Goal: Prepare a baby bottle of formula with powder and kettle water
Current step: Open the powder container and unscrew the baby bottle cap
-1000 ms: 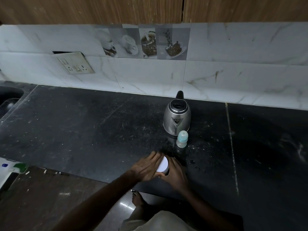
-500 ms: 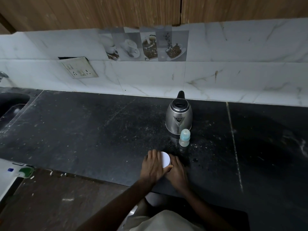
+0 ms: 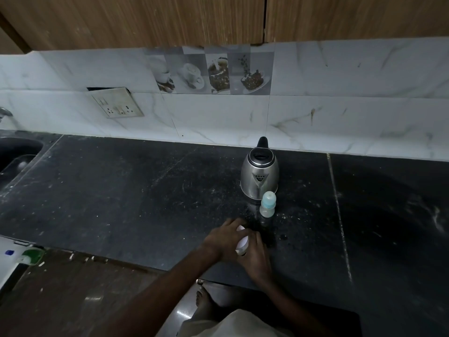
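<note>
A small container with a white lid point(image 3: 242, 242) stands near the front edge of the black counter point(image 3: 145, 190). Both hands grip it: my left hand point(image 3: 224, 239) covers its left side and top, my right hand point(image 3: 255, 256) wraps its right side, so most of it is hidden. Just behind the hands stands a small baby bottle point(image 3: 267, 204) with a pale blue cap, upright. A steel kettle point(image 3: 259, 175) with a black lid and handle sits directly behind the bottle, its spout facing me.
A dark sink point(image 3: 17, 152) lies at the far left with a tap above it. A socket plate point(image 3: 116, 105) hangs loose on the marble backsplash. Wooden cabinets run overhead. Small wet spots point(image 3: 283, 237) mark the counter right of my hands.
My left hand has slid further over the white lid, hiding more of it. The view has shifted slightly; kettle and bottle have not moved.
</note>
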`<action>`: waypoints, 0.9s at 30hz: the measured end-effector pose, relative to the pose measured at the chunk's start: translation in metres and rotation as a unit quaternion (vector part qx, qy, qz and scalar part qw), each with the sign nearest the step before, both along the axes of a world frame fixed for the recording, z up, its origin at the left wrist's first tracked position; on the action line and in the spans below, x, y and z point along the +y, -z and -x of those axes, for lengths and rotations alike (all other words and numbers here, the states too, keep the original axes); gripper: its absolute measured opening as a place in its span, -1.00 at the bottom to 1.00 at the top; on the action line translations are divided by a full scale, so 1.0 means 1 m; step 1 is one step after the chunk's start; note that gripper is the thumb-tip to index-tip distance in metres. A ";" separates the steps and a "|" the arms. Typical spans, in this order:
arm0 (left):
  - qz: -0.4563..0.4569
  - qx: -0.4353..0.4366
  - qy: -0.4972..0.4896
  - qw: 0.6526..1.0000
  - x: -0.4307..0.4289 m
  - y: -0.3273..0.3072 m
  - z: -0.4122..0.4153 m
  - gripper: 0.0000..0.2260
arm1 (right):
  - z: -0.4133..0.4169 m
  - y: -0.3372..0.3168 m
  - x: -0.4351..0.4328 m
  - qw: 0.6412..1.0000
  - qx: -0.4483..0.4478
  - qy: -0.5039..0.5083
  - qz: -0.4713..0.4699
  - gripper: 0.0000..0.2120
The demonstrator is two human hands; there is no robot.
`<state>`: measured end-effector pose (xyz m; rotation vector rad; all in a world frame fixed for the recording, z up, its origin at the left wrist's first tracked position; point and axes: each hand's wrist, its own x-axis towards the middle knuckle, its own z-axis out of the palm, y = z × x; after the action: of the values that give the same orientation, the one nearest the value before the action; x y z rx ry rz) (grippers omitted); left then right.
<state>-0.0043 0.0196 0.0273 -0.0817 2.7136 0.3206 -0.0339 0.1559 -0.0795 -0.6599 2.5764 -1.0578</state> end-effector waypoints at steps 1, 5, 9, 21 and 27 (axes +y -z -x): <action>0.013 -0.005 -0.013 1.000 0.002 -0.001 0.000 -0.38 | 0.000 0.001 0.000 1.000 -0.003 0.001 0.000 -0.29; 0.008 0.010 -0.230 0.973 0.018 0.000 0.008 -0.34 | 0.000 0.005 -0.001 1.000 -0.016 -0.002 0.012 -0.18; -0.013 0.051 -0.344 0.937 0.016 0.000 0.012 -0.30 | 0.000 0.001 -0.001 1.000 -0.007 0.002 -0.018 -0.10; -0.193 0.195 -0.558 0.783 -0.038 0.107 -0.055 -0.60 | 0.002 0.002 0.024 0.997 0.031 -0.013 -0.066 0.08; -0.159 0.158 -0.518 0.826 -0.025 0.114 -0.076 -0.59 | 0.051 -0.038 0.034 0.984 0.108 0.140 -0.002 -0.15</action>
<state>0.0713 -0.0051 -0.0871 -1.5400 2.5850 1.1581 -0.0847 0.1903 -0.0412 -0.4390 2.9242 -1.1179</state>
